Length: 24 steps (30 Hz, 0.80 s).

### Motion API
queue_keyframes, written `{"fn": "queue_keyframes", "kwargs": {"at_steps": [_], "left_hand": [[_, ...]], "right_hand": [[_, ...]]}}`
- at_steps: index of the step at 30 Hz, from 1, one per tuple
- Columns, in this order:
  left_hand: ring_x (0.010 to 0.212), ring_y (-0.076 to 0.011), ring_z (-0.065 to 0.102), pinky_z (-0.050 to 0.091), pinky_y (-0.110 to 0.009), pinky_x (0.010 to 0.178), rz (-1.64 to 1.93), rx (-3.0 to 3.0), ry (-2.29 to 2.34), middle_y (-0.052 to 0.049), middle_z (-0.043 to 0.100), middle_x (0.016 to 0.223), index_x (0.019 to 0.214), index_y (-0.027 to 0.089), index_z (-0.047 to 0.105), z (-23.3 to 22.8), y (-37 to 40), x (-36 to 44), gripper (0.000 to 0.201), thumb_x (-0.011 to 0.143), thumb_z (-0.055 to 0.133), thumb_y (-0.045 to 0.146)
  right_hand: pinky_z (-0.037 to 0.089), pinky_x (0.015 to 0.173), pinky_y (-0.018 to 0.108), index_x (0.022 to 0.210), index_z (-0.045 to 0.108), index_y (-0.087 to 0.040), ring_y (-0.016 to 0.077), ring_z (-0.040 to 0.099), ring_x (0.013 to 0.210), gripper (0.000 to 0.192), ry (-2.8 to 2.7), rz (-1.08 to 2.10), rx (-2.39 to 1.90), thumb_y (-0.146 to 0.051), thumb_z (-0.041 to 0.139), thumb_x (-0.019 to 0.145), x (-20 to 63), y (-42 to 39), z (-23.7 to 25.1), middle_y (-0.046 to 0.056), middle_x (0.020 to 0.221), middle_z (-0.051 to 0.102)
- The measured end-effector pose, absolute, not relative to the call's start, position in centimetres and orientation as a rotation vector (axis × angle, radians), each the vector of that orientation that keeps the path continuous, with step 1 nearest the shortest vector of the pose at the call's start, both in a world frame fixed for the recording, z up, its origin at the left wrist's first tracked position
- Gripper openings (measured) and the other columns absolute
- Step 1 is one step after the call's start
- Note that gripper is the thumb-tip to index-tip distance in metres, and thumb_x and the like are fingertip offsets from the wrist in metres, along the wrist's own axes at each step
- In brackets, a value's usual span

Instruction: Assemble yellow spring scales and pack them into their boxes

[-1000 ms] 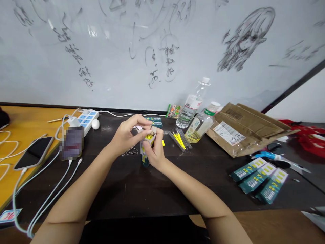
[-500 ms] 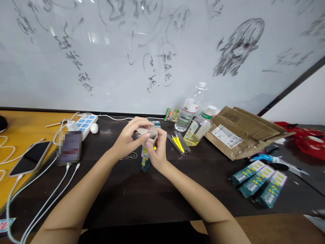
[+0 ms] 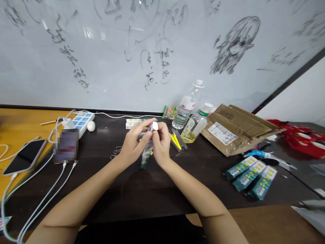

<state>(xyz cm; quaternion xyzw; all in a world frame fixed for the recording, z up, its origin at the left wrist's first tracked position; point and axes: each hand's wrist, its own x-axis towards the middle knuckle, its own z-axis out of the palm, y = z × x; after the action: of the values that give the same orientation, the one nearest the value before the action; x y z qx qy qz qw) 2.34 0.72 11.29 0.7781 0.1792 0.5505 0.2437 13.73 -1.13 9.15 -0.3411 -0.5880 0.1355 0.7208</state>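
Teal carton (image 3: 143, 159), long axis roughly upright, white flap (image 3: 155, 126) uppermost, both hands (image 3: 134, 144) clamped around its top

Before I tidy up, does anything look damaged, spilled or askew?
The cardboard box beside the bottles looks creased and squashed, and lies askew to the whiteboard. No spill shows. The left hand and right hand partly hide the small box.

Dark green carton (image 3: 143, 161) with a white flap (image 3: 155, 126), three green-and-white cartons (image 3: 249, 175) lettered in yellow at near right, bright yellow sticks (image 3: 175, 141), brown cardboard package (image 3: 242, 127), blackish-brown table (image 3: 142, 198), orange-yellow tabletop (image 3: 27, 123) at left, blue-and-white power strip (image 3: 82, 122), pale grey whiteboard (image 3: 111, 78) with black drawings (image 3: 235, 45) far back
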Motion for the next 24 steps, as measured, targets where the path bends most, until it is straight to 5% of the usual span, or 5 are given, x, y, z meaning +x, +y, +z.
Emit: {"fn": "queue_keyframes", "kwargs": {"at_steps": [8,24], "left_hand": [[0.105,-0.0186,0.061,0.046,-0.038,0.093,1.545,2.232,0.382,-0.007,0.066,0.108,0.101,0.02,0.064,11.4,2.3,1.4,0.021,0.092,0.045,0.025],[0.116,-0.0208,0.057,0.045,-0.043,0.098,1.494,2.351,0.242,-0.009,0.061,0.124,0.11,0.02,0.064,10.4,3.7,1.2,0.027,0.093,0.043,0.025]], "right_hand": [[0.047,0.067,0.029,0.116,0.037,-0.023,0.0142,0.056,0.08,0.031,-1.438,0.514,-0.693,-0.04,0.047,0.092,12.8,-0.5,6.8,0.004,0.098,0.054],[0.047,0.07,0.028,0.111,0.036,-0.023,0.0151,0.056,0.083,0.034,-1.376,0.605,-0.716,-0.046,0.05,0.089,12.7,-0.1,6.7,0.004,0.097,0.053]]}}
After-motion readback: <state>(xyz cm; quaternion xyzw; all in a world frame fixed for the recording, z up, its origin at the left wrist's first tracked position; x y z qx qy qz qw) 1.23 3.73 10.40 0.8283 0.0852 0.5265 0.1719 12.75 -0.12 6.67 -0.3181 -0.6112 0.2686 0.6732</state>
